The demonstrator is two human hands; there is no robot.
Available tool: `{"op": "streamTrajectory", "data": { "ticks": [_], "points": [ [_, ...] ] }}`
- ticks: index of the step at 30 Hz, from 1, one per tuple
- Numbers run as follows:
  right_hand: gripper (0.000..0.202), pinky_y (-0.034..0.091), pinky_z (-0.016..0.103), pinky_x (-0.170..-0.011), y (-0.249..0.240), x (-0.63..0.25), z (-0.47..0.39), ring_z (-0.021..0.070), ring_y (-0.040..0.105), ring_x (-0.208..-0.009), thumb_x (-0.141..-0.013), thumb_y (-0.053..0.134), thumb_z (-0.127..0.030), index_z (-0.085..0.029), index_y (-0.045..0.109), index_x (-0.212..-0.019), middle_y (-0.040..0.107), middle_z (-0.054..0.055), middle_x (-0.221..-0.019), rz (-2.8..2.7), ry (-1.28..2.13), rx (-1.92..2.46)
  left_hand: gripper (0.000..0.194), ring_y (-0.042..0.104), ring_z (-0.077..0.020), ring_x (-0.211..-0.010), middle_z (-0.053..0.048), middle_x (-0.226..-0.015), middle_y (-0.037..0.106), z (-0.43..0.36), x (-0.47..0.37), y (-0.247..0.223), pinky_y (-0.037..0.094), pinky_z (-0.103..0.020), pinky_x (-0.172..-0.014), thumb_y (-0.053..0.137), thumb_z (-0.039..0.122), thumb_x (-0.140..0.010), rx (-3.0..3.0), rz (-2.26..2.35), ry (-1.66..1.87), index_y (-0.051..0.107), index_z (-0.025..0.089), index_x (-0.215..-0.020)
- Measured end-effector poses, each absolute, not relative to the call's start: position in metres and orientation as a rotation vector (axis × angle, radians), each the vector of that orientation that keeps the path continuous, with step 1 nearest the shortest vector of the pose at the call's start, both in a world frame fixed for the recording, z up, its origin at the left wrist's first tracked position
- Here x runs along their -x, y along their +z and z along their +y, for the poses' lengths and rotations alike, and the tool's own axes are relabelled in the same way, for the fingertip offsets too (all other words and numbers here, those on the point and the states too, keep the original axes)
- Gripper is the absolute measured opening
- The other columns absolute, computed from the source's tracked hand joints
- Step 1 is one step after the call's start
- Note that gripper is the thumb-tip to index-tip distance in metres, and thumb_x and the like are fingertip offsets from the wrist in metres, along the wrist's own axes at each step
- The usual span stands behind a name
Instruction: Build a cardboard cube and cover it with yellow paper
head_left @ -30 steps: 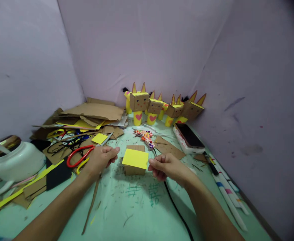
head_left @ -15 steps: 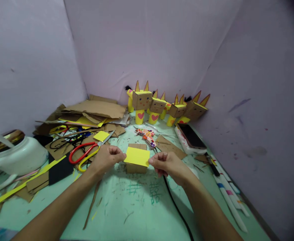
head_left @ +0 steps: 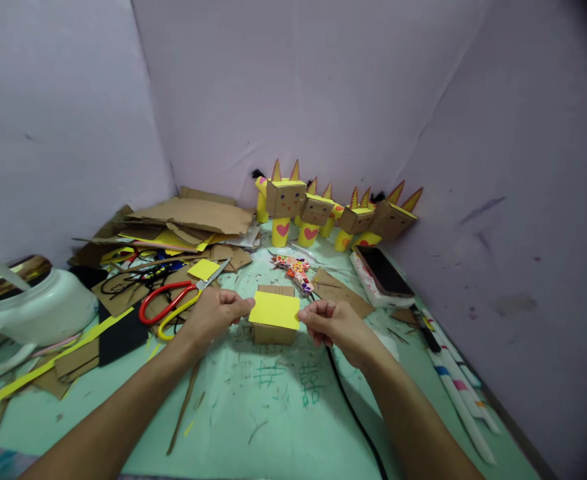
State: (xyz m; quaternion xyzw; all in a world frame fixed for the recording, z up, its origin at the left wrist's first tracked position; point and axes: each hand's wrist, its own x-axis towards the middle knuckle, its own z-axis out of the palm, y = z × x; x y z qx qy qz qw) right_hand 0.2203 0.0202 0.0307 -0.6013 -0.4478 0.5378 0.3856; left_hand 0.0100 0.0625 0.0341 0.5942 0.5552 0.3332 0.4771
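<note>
A yellow rectangle of paper (head_left: 274, 311) is stretched between my two hands, over a small brown cardboard box (head_left: 274, 334) on the table. My left hand (head_left: 221, 313) pinches the paper's left edge between thumb and fingers. At its right edge, my right hand (head_left: 331, 323) pinches the paper the same way. Whether the paper touches the box top, I cannot tell. Scissors (head_left: 173, 300) with red and yellow handles lie beside my left hand. Behind the box rests a glue gun (head_left: 294, 270) with a flowered pattern, its black cord running under my right hand.
Cardboard figures (head_left: 286, 200) with yellow bodies and horns stand along the back wall. Cardboard scraps (head_left: 188, 217) are piled at left, near a white mug (head_left: 38, 310). A phone (head_left: 384, 270) lies on a white box at right, with several white markers (head_left: 461, 393) along the edge.
The view has shifted very slightly. Both hands still hold the yellow paper over the box, in nearly the same place.
</note>
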Motion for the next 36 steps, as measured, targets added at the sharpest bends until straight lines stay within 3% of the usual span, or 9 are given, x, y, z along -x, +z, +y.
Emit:
{"op": "streamTrajectory", "data": {
  "ticks": [18, 23, 29, 33, 36],
  "points": [
    [0.027, 0.026, 0.021, -0.041, 0.027, -0.218, 0.021, 0.0060, 0.044, -0.039, -0.058, 0.074, -0.037, -0.018, 0.056, -0.053, 0.052, -0.006, -0.043, -1.119, 1.324, 1.499, 0.018, 0.029, -0.0068, -0.039, 0.006, -0.035, 0.042, 0.061, -0.008, 0.031, 0.019, -0.021, -0.041, 0.065, 0.031, -0.050, -1.399, 1.346, 0.826, 0.058, 0.017, -0.041],
    [0.028, 0.027, 0.021, -0.041, 0.024, -0.219, 0.021, 0.0058, 0.043, -0.039, -0.058, 0.074, -0.039, -0.017, 0.057, -0.054, 0.052, -0.006, -0.043, -1.119, 1.314, 1.495, 0.020, 0.028, -0.0066, -0.039, 0.007, -0.034, 0.040, 0.062, -0.007, 0.031, 0.017, -0.021, -0.041, 0.064, 0.032, -0.050, -1.419, 1.351, 0.822, 0.055, 0.017, -0.040],
    [0.034, 0.027, 0.020, -0.040, 0.025, -0.220, 0.022, 0.0064, 0.045, -0.038, -0.057, 0.075, -0.047, -0.017, 0.060, -0.062, 0.055, -0.005, -0.048, -1.093, 1.288, 1.515, 0.037, 0.025, -0.0060, -0.038, 0.007, -0.035, 0.035, 0.062, -0.005, 0.034, 0.016, -0.021, -0.041, 0.061, 0.044, -0.058, -1.440, 1.337, 0.822, 0.043, 0.018, -0.038],
    [0.038, 0.033, 0.020, -0.042, 0.026, -0.218, 0.022, 0.0083, 0.050, -0.044, -0.056, 0.076, -0.048, -0.017, 0.059, -0.071, 0.059, -0.004, -0.058, -1.075, 1.258, 1.518, 0.034, 0.031, -0.0071, -0.039, 0.008, -0.042, 0.041, 0.065, -0.007, 0.026, 0.020, -0.021, -0.040, 0.065, 0.049, -0.059, -1.437, 1.349, 0.848, 0.051, 0.018, -0.056],
    [0.045, 0.043, 0.024, -0.052, 0.022, -0.217, 0.023, 0.0139, 0.060, -0.063, -0.056, 0.078, -0.044, -0.018, 0.060, -0.088, 0.065, 0.002, -0.080, -1.078, 1.182, 1.501, 0.041, 0.039, -0.0087, -0.043, 0.006, -0.059, 0.051, 0.066, -0.011, 0.016, 0.028, -0.021, -0.041, 0.069, 0.049, -0.057, -1.408, 1.343, 0.911, 0.053, 0.018, -0.080]
  ]
}}
